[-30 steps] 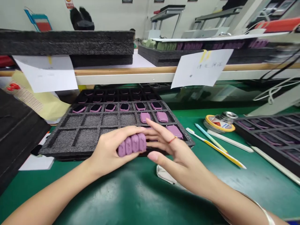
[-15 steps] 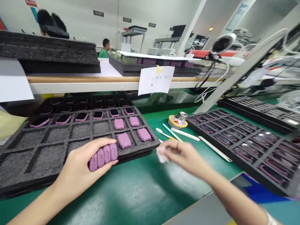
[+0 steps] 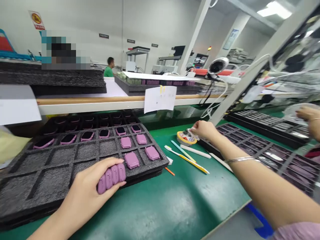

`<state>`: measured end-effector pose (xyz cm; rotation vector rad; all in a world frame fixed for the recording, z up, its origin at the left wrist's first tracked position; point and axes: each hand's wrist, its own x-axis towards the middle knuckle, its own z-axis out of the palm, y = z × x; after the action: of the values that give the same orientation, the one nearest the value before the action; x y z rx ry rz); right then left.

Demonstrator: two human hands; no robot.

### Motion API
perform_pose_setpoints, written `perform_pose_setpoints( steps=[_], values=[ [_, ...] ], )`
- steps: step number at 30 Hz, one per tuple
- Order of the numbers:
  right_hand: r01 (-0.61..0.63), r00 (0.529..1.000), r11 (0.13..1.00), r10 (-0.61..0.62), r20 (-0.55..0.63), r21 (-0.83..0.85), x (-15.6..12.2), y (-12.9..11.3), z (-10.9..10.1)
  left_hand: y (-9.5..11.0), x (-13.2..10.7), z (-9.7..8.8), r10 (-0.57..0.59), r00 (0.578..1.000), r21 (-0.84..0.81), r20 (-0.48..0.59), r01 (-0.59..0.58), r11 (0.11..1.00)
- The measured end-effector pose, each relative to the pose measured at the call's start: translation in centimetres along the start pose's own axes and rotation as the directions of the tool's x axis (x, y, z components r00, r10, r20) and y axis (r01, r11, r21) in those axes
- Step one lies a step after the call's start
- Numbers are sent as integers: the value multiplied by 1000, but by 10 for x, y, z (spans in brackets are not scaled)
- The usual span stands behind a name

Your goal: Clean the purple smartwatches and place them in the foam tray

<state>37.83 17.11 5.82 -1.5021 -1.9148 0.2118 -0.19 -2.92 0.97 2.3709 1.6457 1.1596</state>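
My left hand (image 3: 86,191) grips a row of several purple watch cases (image 3: 112,178), pressed side by side between thumb and fingers. It hovers at the front edge of the black foam tray (image 3: 58,180). In that tray's compartments lie purple watch cases (image 3: 131,160) and a back row of watches with dark screens (image 3: 87,136). My right hand (image 3: 206,129) reaches to a small metal-topped container (image 3: 188,131) standing in a yellow-rimmed roll (image 3: 186,139). Its fingers are pinched on a white wipe (image 3: 196,136), mostly hidden, against the container's top.
Toothbrushes (image 3: 187,160), white sticks (image 3: 195,151) and an orange stick (image 3: 170,171) lie on the green table (image 3: 160,206). Another black tray (image 3: 252,146) stands right, under my right forearm. Another person's hand (image 3: 310,116) is at the far right. A shelf edge (image 3: 100,107) crosses above.
My right hand has moved up and away, from beside the tray's corner to the metal-topped container, with the white wipe. My left hand still holds the watch cases. The view has tilted upward.
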Motion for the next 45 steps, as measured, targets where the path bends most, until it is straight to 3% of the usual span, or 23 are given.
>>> perform_pose_setpoints(
  steps=[4,7,10,13,15,21,26,32,35,39,43,45],
  values=[
    [23,998,988,-32,58,155,2,-42,10,4,-2,0,-29,999,-65,34,31,997],
    [38,979,952,-96,180,303,-20,-87,26,6,-4,1,-47,998,-103,39,51,993],
    [133,909,878,-293,297,459,-68,-134,42,6,-6,4,-99,994,-120,38,103,987],
    [374,826,790,-522,213,486,-111,-169,53,7,-8,6,-143,990,-141,18,144,979],
    [398,802,776,-554,226,489,-124,-183,59,8,-8,6,-164,986,-148,18,165,975],
    [229,768,865,-442,463,446,-111,-197,72,8,-7,8,-155,988,-94,8,155,983],
    [314,720,892,-446,531,324,-106,-201,68,5,-10,10,-36,999,-18,-17,36,999],
    [512,742,811,-583,330,284,-108,-203,70,5,-6,9,-52,998,36,-21,52,998],
    [512,747,807,-587,312,294,-107,-202,71,7,-4,8,-84,996,28,-9,84,996],
    [532,714,803,-596,368,268,-107,-203,71,9,-4,8,-69,998,19,-6,69,997],
    [559,750,783,-618,236,273,-111,-201,76,10,-5,8,-101,995,22,-6,102,995],
    [568,746,773,-628,220,282,-113,-199,77,11,-5,9,-104,995,22,-2,104,994]
  ],
)
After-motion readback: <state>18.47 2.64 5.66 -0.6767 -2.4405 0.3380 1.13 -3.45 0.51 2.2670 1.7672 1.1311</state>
